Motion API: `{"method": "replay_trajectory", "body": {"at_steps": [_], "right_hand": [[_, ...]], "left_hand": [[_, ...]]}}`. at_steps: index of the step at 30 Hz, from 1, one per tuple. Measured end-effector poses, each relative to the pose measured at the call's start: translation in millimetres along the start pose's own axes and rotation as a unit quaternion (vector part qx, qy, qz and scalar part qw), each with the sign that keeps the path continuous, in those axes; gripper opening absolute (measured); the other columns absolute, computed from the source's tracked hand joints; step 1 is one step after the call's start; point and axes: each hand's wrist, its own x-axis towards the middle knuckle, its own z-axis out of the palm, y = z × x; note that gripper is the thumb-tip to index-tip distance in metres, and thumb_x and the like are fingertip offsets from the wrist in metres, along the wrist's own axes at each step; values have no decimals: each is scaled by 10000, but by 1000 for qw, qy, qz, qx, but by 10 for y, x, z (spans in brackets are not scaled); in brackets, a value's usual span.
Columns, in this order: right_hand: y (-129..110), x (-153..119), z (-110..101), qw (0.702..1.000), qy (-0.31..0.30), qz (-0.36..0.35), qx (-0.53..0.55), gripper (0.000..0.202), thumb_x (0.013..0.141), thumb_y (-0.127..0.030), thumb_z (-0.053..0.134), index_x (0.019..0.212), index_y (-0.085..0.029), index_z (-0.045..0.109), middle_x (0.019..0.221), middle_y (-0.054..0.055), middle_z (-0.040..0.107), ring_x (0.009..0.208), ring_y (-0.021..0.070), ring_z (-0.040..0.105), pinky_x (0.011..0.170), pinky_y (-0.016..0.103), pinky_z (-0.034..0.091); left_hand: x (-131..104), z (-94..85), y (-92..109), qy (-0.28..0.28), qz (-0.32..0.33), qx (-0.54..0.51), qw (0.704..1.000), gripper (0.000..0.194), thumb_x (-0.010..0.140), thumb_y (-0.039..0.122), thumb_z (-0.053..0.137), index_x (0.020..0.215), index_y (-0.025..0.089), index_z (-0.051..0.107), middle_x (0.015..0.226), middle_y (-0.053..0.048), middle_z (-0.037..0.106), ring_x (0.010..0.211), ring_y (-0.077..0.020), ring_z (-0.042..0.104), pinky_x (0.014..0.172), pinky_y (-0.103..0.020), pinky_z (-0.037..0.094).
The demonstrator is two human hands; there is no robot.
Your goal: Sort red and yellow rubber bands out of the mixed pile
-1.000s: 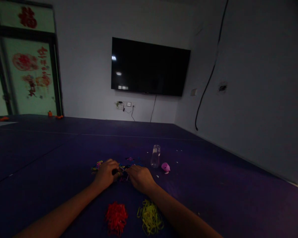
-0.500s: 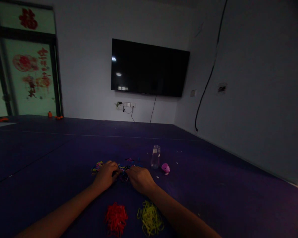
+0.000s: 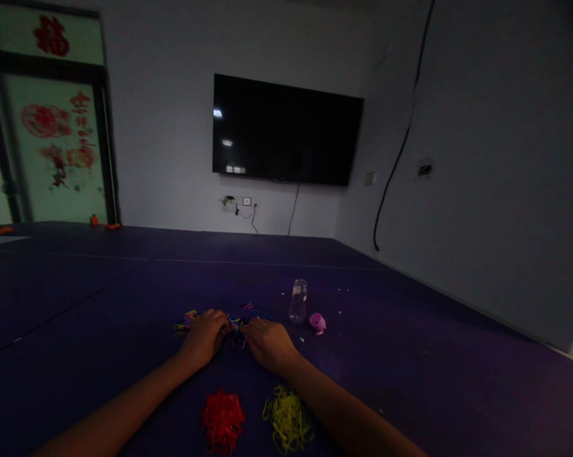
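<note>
Purple mat (image 3: 410, 355): mixed bands (image 3: 236, 325) between left hand (image 3: 204, 336), right hand (image 3: 267, 343).

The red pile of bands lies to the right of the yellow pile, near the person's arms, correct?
Not quite. In the head view the red pile lies to the left of the yellow pile, not the right. Both do lie near the person's arms.

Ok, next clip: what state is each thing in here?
left hand: on the mixed bands, grip unclear
right hand: on the mixed bands, grip unclear
mixed bands: scattered, unsorted
red pile: gathered
yellow pile: gathered
bottle: upright, uncapped
pink cap: off, beside bottle
TV: off
</note>
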Motion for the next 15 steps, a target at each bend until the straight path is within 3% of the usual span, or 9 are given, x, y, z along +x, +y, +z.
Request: {"method": "replay_trajectory", "body": {"at_steps": [4,9,15], "right_hand": [[-6,1,-13,1000,1,-1,2,214,901,-153,418,1009,-182,601,884,63,655,798,165,611,696,243,468],[-10,0,-20,1000,13,1,18,260,898,-173,441,1125,-196,565,943,63,656,825,164,612,712,244,466],[-6,0,6,999,24,-13,24,167,913,-217,434,932,-178,596,867,49,655,786,166,607,687,246,448]], "left_hand": [[3,-11,9,27,13,-21,999,164,819,95,477,747,188,590,839,-49,619,838,-226,546,681,-311,389],[-4,-37,65,61,82,-107,989,151,866,159,457,753,202,548,836,-40,607,838,-212,538,735,-320,411],[-39,-29,157,52,115,-154,980,161,876,159,416,748,200,507,807,-39,591,805,-201,538,746,-317,419]]}}
